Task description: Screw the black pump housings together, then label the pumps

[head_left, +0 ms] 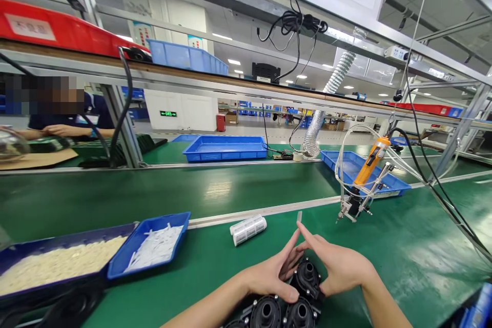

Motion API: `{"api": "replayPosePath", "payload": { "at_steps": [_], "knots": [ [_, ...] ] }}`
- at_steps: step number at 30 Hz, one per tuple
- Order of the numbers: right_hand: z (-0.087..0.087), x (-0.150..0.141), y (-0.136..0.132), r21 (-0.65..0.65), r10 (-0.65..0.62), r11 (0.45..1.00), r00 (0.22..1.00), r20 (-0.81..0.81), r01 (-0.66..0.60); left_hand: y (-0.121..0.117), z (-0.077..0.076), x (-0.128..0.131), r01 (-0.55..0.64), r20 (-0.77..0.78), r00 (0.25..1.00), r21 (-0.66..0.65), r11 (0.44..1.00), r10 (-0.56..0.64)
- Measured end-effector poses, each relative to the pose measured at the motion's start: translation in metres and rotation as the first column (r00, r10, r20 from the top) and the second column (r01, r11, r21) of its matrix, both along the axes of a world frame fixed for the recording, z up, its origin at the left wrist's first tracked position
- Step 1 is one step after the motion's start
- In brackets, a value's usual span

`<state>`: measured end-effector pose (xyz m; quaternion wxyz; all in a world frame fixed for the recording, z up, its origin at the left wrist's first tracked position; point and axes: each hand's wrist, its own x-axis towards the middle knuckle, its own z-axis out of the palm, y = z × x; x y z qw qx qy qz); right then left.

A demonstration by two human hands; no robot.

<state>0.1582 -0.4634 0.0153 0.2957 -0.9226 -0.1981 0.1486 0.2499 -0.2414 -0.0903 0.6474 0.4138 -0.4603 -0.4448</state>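
Observation:
Several black round pump-like parts [307, 278] with a central spout and small screws are bunched at the bottom of the view. My left hand [273, 275] curls around the rear part from the left, its thumb over the front ones. From the right, my right hand [342, 265] closes on the same part, thumb against its side. Both index fingers stretch forward and meet at a small pale strip [299, 216]; which finger bears it I cannot tell. The lowest parts are cut off by the frame edge.
Two white label rolls [249, 229] lie ahead on the green bench. At left are a blue tray of white strips [111, 270] and a dark bin of cream pieces [69, 234]. An orange electric screwdriver [371, 161] hangs at right. A person [100, 113] sits far left.

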Motion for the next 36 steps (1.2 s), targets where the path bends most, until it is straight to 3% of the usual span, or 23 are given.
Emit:
{"api": "replayPosePath", "payload": {
  "at_steps": [4, 8, 10, 16, 19, 22, 25, 29, 36],
  "knots": [
    [0.009, -0.013, 0.006, 0.003, 0.015, 1.0, 0.999, 0.032, -0.015, 0.0, 0.001, 0.0, 0.029, -0.018, 0.999, -0.022, 0.999, -0.029],
    [0.014, -0.041, -0.011, -0.169, -0.17, 0.969, 0.983, 0.064, 0.179, 0.004, -0.004, 0.005, 0.017, -0.052, 0.999, 0.116, 0.993, -0.011],
    [0.016, -0.055, -0.015, -0.216, -0.206, 0.952, 0.976, 0.065, 0.215, 0.005, -0.006, 0.006, 0.025, -0.047, 0.999, 0.138, 0.99, -0.018],
    [0.002, -0.072, 0.013, -0.259, -0.092, 0.96, 0.993, 0.068, 0.107, 0.003, -0.014, 0.013, 0.044, -0.054, 0.998, 0.106, 0.993, -0.039],
    [-0.014, -0.067, 0.018, -0.221, -0.054, 0.972, 0.994, 0.093, 0.073, 0.001, -0.022, 0.015, 0.037, -0.064, 0.997, 0.092, 0.995, -0.031],
    [-0.02, -0.059, 0.011, -0.152, -0.102, 0.981, 0.985, 0.142, 0.124, 0.0, -0.027, 0.015, -0.004, -0.073, 0.997, 0.063, 0.998, 0.009],
    [-0.012, -0.051, 0.008, -0.108, -0.142, 0.981, 0.978, 0.153, 0.16, 0.0, -0.024, 0.013, -0.051, -0.05, 0.997, 0.053, 0.997, 0.054],
    [0.005, -0.047, 0.011, -0.088, -0.097, 0.991, 0.993, 0.072, 0.103, 0.002, -0.013, 0.011, -0.046, -0.048, 0.998, 0.068, 0.997, 0.049],
    [0.012, -0.055, 0.012, 0.025, 0.029, 0.999, 0.999, -0.036, -0.028, 0.001, -0.009, 0.008, -0.092, -0.21, 0.972, 0.069, 0.993, 0.105]
  ]
}}
